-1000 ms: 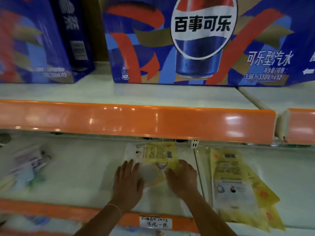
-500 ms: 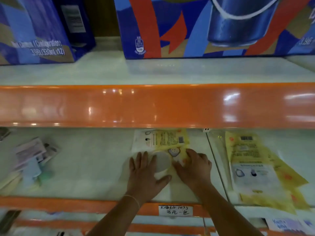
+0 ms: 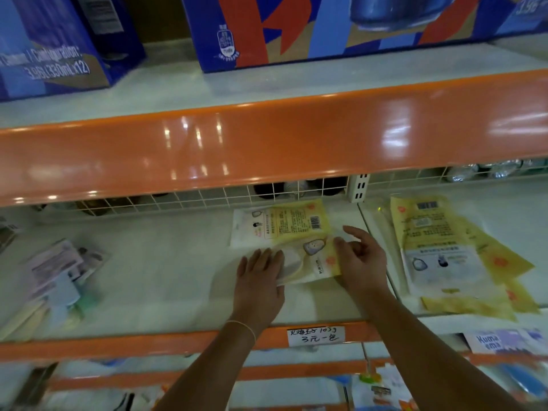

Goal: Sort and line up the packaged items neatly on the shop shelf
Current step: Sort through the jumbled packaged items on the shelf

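My left hand lies flat, fingers straight and together, pressing on the near-left part of a yellow-and-white snack pouch. My right hand is at the pouch's right edge; its fingers are loosely curled and touch the edge, but I cannot tell whether they pinch it or hold nothing.

Location: the pouch lies flat on the middle shelf, towards the back edge, just left of the shelf divider. A second pouch appears to lie under it; the count cannot be confirmed.

Hazards from this position, as I judge them:
- The film looks slick. Uneven pressure from my left palm may rotate the upper pouch off the lower one and leave the pile skewed.
- A push too far towards the back edge may drive the pouch against the wire grid and crumple its top seam.
- A sweep of my right hand towards the divider may disturb the fanned stack of yellow pouches in the adjacent bay, which already overhangs the front edge.

Appearance of the pouch: flat, flexible and glossy; back face up. The far half shows a yellow panel with dense print and a barcode, with a white panel on its left. The near half shows a small cartoon figure and a pale oval area. A handwritten price label is fixed to the front edge below it.
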Tool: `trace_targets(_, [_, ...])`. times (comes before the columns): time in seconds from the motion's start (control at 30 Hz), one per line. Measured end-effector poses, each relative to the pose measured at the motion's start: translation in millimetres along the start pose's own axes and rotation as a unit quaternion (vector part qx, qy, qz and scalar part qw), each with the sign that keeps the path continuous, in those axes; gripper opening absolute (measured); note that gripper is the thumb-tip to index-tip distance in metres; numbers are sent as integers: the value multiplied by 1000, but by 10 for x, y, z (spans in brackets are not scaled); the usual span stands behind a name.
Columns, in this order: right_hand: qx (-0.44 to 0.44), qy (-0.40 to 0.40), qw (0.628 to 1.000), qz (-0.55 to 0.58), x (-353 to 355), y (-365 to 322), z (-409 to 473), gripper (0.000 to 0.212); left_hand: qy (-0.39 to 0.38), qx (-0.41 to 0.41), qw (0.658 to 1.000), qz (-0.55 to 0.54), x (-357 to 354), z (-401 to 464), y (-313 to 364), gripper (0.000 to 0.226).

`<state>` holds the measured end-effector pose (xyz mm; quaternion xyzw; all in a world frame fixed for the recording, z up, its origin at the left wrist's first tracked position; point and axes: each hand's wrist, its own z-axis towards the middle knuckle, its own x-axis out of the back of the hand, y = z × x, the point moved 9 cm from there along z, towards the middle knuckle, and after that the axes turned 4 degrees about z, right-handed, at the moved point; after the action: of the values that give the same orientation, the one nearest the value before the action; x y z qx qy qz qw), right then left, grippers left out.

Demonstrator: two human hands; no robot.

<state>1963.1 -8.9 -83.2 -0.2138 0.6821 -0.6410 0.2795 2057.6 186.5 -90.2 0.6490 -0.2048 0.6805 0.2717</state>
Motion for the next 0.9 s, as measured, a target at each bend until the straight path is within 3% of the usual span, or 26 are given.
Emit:
trace_targets(0.13, [-84, 24, 985, 147, 109, 77, 95, 10, 41, -17, 996, -71, 104, -32, 11, 61])
trace_targets(0.23, [-147, 36, 957, 247, 182, 151, 153, 15, 80, -39, 986, -140, 232, -75, 22, 56])
trace_targets(0.33, [-174, -68, 964, 188, 54, 128, 64, 13, 121, -76, 978, -150, 444, -89, 165, 58])
trace_targets(0.37, [-197, -115, 956, 186, -18, 156, -12, 28, 139, -104, 977, -124, 508, -95, 252, 64])
trace_targets(0.4, [-238, -162, 932, 219, -98, 196, -111, 42, 165, -135, 973, -89, 584, -100, 345, 70])
trace_targets(0.47, [-316, -249, 851, 336, -236, 194, -326, 62, 215, -183, 959, -29, 707, -84, 494, 74])
trace_targets(0.53, [-341, -325, 769, 433, -264, 101, -445, 89, 243, -208, 947, 9, 781, -48, 576, 75])
trace_targets(0.57, [-337, -346, 753, 447, -239, 19, -496, 93, 250, -215, 944, 25, 787, -22, 606, 75])
trace_targets(0.67, [-291, -358, 789, 405, -72, -146, -542, 66, 237, -238, 941, 48, 767, 78, 683, 74])
trace_targets(0.77, [-289, -352, 837, 304, 133, -82, -535, 51, 235, -239, 941, 50, 785, 146, 802, 44])
trace_targets(0.83, [-286, -332, 866, 241, 271, -16, -504, 42, 207, -180, 961, 28, 745, 269, 820, 45])
trace_targets(0.9, [-268, -310, 885, 221, 388, 18, -445, 43, 139, -76, 987, -32, 580, 406, 759, 66])
